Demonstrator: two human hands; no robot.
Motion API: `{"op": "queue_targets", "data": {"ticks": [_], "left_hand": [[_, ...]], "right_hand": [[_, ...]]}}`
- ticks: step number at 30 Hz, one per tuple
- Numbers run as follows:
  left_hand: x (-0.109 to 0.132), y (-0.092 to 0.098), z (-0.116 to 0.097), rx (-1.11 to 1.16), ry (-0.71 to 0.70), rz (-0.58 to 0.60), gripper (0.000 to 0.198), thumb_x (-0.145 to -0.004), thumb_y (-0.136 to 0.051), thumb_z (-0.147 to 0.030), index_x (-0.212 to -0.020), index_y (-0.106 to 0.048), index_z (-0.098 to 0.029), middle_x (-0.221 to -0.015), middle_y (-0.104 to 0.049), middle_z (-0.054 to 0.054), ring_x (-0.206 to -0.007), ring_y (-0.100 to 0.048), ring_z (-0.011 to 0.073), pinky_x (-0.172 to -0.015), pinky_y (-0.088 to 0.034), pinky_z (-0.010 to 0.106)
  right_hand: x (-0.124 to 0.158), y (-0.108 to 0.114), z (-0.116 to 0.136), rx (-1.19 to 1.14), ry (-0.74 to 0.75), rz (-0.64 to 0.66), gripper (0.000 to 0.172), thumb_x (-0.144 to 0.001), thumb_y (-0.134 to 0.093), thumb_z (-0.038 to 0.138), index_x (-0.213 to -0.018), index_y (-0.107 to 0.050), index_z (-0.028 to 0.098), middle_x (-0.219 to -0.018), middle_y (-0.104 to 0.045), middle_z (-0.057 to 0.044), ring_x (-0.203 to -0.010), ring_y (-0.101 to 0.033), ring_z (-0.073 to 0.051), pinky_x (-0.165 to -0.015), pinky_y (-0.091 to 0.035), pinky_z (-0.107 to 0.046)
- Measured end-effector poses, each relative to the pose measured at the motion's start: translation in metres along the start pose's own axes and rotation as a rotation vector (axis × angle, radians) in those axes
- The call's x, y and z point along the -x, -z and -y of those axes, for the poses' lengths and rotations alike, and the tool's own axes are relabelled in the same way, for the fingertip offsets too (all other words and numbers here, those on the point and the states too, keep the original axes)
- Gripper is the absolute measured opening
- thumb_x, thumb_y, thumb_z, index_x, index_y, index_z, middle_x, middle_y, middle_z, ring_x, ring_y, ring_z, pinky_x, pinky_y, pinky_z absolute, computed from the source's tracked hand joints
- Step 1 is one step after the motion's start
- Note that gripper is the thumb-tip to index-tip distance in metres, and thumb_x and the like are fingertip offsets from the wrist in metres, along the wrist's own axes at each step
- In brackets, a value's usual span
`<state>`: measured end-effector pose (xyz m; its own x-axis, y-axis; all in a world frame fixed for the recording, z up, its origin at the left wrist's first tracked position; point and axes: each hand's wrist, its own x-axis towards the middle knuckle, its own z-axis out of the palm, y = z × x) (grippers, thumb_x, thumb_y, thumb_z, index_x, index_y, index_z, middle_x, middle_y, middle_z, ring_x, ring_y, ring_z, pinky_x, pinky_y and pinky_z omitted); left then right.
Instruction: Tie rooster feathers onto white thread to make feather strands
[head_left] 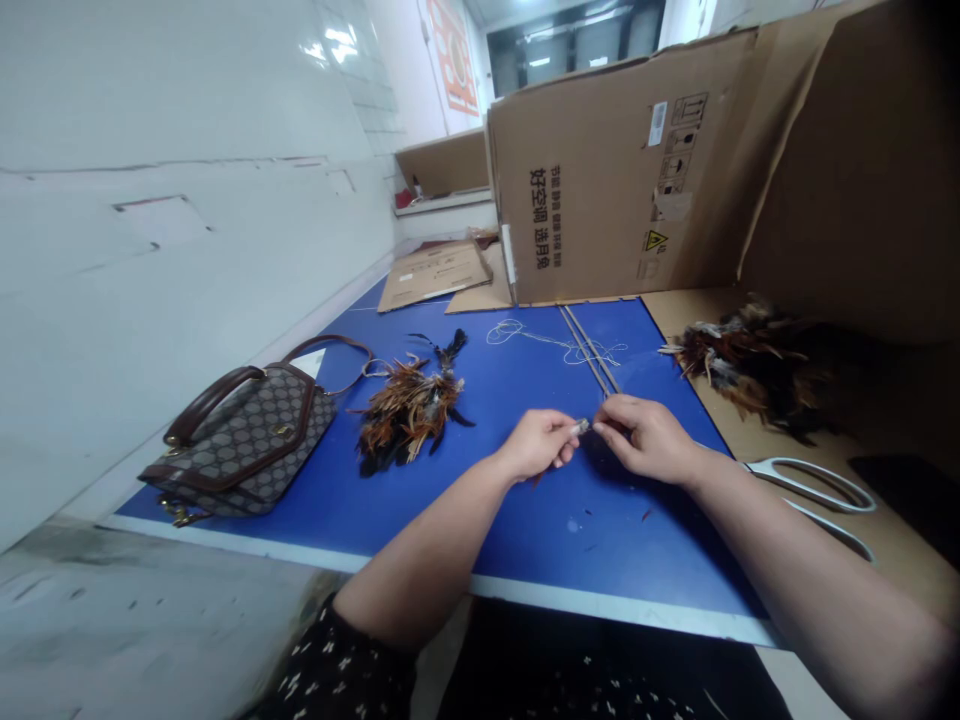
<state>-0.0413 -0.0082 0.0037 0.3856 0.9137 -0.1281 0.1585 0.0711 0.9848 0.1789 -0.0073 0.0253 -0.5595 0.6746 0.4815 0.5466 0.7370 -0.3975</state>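
Observation:
Over the blue table top (465, 500), my left hand (536, 443) is pinched shut on a small pale thing I cannot make out. My right hand (649, 436) meets it fingertip to fingertip, also pinched, at the near end of two thin metal rods (589, 352) that run away across the table. A loose white thread (551, 341) curls on the blue surface just beyond the hands. A bundle of brown and black feathers (409, 405) lies to the left of my left hand.
A brown patterned handbag (247, 440) sits at the table's left edge. A second feather pile (757, 365) and white-handled scissors (814, 490) rest on cardboard at the right. A large open cardboard box (615, 170) stands behind, with flat cardboard (435, 272) beside it. A white wall runs along the left.

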Motion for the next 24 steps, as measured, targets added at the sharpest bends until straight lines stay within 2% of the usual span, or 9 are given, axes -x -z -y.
{"op": "queue_targets", "data": {"ticks": [5,10,13,17,19,22,24], "left_hand": [[0.007,-0.001,-0.004,-0.166,0.025,0.15,0.029,-0.092,-0.061,-0.04,-0.078,-0.064,-0.015,-0.057,-0.058,-0.001,-0.044,-0.047,0.0074,-0.045,-0.036,0.02],[0.011,-0.002,-0.009,-0.104,-0.03,0.304,0.032,-0.092,-0.063,-0.044,-0.082,-0.066,-0.013,-0.056,-0.058,-0.001,-0.046,-0.049,0.0067,-0.048,-0.037,0.02],[0.012,-0.001,-0.012,0.045,-0.059,0.294,0.036,-0.089,-0.068,-0.046,-0.091,-0.069,-0.011,-0.064,-0.065,0.002,-0.045,-0.049,0.0058,-0.046,-0.035,0.02],[0.011,0.0,-0.016,0.296,-0.083,0.205,0.041,-0.084,-0.074,-0.048,-0.096,-0.068,-0.009,-0.091,-0.075,0.013,-0.048,-0.056,0.0068,-0.042,-0.034,0.02],[0.011,0.0,-0.018,0.367,-0.077,0.186,0.041,-0.085,-0.074,-0.047,-0.096,-0.068,-0.008,-0.086,-0.075,0.013,-0.049,-0.057,0.0083,-0.041,-0.032,0.02],[0.011,0.002,-0.02,0.413,-0.055,0.193,0.042,-0.088,-0.072,-0.046,-0.1,-0.07,-0.006,-0.063,-0.067,0.006,-0.044,-0.051,0.0078,-0.04,-0.029,0.019],[0.009,0.003,-0.019,0.442,-0.048,0.188,0.041,-0.089,-0.071,-0.045,-0.101,-0.071,-0.006,-0.059,-0.065,0.005,-0.043,-0.05,0.0078,-0.04,-0.03,0.019]], "right_hand": [[-0.001,-0.001,0.001,-0.083,-0.021,-0.047,0.013,-0.095,-0.056,0.025,-0.085,-0.062,0.021,-0.075,-0.062,-0.004,-0.069,-0.057,-0.018,-0.068,-0.044,-0.031],[-0.003,-0.007,-0.002,-0.145,-0.095,-0.103,0.017,-0.096,-0.057,0.027,-0.081,-0.062,0.02,-0.074,-0.063,-0.003,-0.069,-0.057,-0.018,-0.068,-0.044,-0.03],[-0.003,-0.009,-0.004,-0.153,-0.167,-0.151,0.018,-0.096,-0.057,0.029,-0.081,-0.064,0.02,-0.072,-0.063,-0.003,-0.066,-0.057,-0.017,-0.066,-0.044,-0.029],[-0.002,-0.009,-0.004,-0.188,-0.228,-0.203,0.019,-0.097,-0.057,0.032,-0.084,-0.065,0.02,-0.072,-0.065,-0.002,-0.064,-0.056,-0.017,-0.064,-0.044,-0.029],[-0.002,-0.01,-0.005,-0.212,-0.231,-0.205,0.02,-0.097,-0.057,0.032,-0.084,-0.065,0.019,-0.074,-0.066,-0.003,-0.065,-0.057,-0.017,-0.065,-0.044,-0.029],[-0.001,-0.01,-0.005,-0.23,-0.224,-0.199,0.02,-0.098,-0.057,0.033,-0.085,-0.066,0.019,-0.075,-0.067,-0.003,-0.068,-0.059,-0.018,-0.067,-0.045,-0.029],[-0.001,-0.01,-0.004,-0.226,-0.209,-0.198,0.021,-0.098,-0.056,0.032,-0.085,-0.065,0.019,-0.075,-0.066,-0.003,-0.068,-0.058,-0.018,-0.067,-0.045,-0.029]]}}
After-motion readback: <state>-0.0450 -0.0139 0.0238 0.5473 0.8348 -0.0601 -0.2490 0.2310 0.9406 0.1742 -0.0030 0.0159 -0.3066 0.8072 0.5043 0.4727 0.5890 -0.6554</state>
